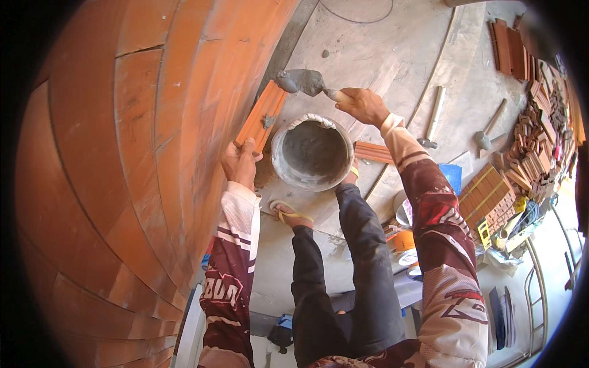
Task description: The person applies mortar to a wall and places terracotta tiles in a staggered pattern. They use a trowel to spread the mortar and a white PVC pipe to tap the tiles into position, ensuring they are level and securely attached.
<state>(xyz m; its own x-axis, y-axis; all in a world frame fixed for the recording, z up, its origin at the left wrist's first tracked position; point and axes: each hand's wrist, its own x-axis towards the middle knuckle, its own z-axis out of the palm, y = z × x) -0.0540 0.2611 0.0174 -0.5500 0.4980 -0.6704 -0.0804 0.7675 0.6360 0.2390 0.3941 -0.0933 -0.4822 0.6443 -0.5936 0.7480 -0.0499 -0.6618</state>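
maroon-and-white patterned long sleeves with white mesh cuffs, dark trousers, yellow-strapped flip-flops, bare hands

tile [261,116]: orange, elongated, tilted, small mortar dab on face.
trowel [302,81]: blade loaded with grey mortar, above tile's upper end.

Mortar-laden trowel [302,81] over tile [262,116]

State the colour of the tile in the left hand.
Orange-red terracotta tile, seen in the head view.
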